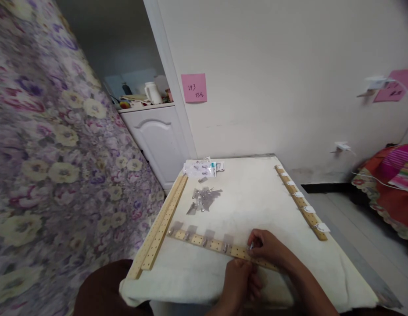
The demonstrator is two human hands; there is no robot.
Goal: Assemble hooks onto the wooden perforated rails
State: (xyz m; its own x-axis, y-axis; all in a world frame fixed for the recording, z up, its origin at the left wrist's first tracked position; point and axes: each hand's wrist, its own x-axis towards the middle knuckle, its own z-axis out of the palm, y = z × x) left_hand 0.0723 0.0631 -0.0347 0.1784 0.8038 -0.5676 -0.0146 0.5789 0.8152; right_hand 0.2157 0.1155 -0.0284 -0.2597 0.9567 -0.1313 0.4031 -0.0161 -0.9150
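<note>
A perforated wooden strip (217,244) lies aslant across the near part of the table. Along its left half sit several small shiny metal pieces, each with a clear plastic tag. My right hand (266,247) is closed in a pinch over the strip, with a small shiny metal piece (251,246) between thumb and fingertips. Just below, my left hand (238,278) has its fingers curled at the strip's near edge, gripping it. The right end of the strip is partly hidden by my right hand and forearm.
Beyond the strip is a pile of clear tagged pieces (204,198), with plastic packets (200,169) at the far left corner. Two bare perforated strips (164,224) line the table's left edge. Another strip (299,201) with white tags lies along the right. A wall stands behind.
</note>
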